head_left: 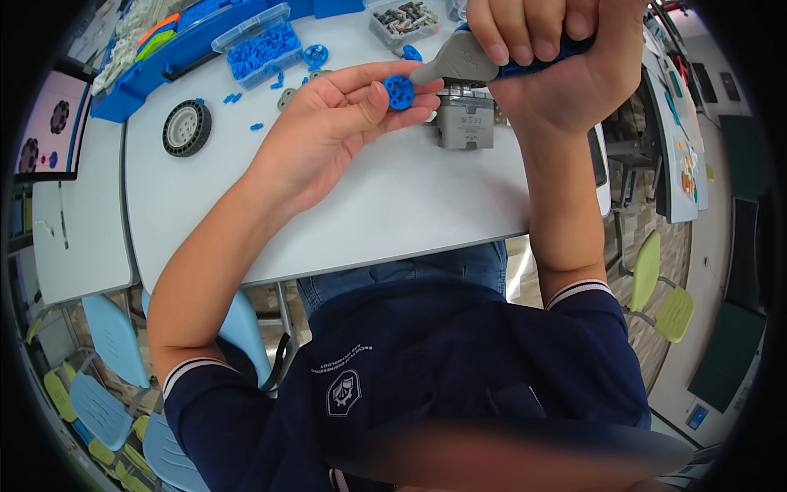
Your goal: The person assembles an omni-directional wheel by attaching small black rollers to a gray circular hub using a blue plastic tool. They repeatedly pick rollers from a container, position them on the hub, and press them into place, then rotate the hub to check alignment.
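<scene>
Blue plastic shows between the thumb and fingertips of the left hand [328,123]: a small round wheel hub [399,91] with a ring of holes, pinched at its edge and held up above the white table [393,205]. The left palm faces up, the other fingers stretched out flat under the hub.

The right hand [557,57] is closed tight round a grey and blue tool [467,61], fingers curled over its top. The grey tip of the tool reaches left and meets the hub, or comes just short of it; the angle leaves that unsure.

Under the tool, on the table, stands a grey block-shaped module [465,121]. To the far left lies a grey wheel with a black tyre [187,127]. Beyond the left hand sits a clear box of small blue pieces [261,47], with more blue bits scattered near it, and a second clear box of grey and dark pieces [404,20] further right. A blue tray [139,82] runs along the far left edge of the table. Pale blue chairs [115,336] stand near the person, left of the knees.
</scene>
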The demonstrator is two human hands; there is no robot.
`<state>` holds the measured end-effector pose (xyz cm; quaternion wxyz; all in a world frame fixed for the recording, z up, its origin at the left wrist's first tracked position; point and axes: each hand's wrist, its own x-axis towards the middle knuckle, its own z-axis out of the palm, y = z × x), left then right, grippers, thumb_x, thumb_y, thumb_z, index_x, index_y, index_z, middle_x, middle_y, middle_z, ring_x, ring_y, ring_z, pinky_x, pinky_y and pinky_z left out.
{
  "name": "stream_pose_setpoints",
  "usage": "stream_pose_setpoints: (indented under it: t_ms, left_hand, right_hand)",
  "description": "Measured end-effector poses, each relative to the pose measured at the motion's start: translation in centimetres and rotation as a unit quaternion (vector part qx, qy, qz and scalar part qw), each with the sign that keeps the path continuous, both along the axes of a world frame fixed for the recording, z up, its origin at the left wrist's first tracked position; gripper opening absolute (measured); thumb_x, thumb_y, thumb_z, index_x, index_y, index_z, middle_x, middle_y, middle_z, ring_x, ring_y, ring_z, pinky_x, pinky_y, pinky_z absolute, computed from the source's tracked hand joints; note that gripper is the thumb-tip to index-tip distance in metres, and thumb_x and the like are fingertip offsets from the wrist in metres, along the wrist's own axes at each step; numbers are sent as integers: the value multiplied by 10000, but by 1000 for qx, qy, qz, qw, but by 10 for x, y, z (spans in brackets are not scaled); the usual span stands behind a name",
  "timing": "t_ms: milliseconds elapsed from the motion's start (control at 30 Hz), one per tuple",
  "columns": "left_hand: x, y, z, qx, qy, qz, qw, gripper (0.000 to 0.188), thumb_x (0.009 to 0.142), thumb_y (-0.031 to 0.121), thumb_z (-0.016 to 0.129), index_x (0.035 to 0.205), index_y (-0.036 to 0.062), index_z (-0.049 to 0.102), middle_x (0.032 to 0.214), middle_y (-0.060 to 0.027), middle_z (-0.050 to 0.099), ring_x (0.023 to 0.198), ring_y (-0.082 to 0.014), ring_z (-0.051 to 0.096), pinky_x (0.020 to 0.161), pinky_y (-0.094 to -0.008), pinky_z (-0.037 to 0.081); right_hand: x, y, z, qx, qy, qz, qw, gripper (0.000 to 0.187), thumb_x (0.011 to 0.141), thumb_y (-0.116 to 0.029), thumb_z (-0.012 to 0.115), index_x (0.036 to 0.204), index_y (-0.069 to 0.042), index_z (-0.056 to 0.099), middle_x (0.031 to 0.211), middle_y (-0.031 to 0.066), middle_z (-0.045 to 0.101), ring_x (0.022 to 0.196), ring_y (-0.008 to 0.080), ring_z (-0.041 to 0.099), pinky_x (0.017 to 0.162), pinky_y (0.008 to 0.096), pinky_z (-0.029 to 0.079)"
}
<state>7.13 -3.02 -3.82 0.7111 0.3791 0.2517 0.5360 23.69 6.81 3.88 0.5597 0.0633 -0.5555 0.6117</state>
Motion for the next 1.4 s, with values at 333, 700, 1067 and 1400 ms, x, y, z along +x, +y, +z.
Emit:
stream_pose_setpoints:
  t_ms: [333,700,1067,1400]
  left_hand:
    - [0,-3,-2,-14,16,28,999,414,1022,159,629,1388,-25,573,1351,-252,630,1260,-341,633,1130,-389,477]
    - [6,-7,-3,28,137,103,985,363,1036,139,604,1357,-31,617,1203,-185,726,1062,-248,731,997,-352,543]
    - [13,-12,3,55,256,145,954,340,1049,70,561,1350,-87,585,1166,-213,729,1009,-265,749,936,-348,582]
    - [11,-9,2,54,236,146,959,355,1047,99,584,1355,-76,584,1154,-199,737,1038,-278,748,950,-344,567]
  right_hand:
    - [-3,0,-6,43,-1,32,999,568,1122,-515,248,699,-156,368,506,-14,301,420,114,274,409,272,345]
    - [-9,-22,-1,46,-89,-20,995,520,1109,-464,412,735,-102,433,501,6,395,429,107,354,434,276,319]
    - [-12,-28,-4,38,-118,-51,991,441,1072,-380,565,765,-73,489,514,-15,415,427,70,380,421,255,310]
    - [-10,-18,-11,81,-111,-8,991,405,1075,-371,559,804,-88,456,580,0,422,478,83,391,454,251,330]
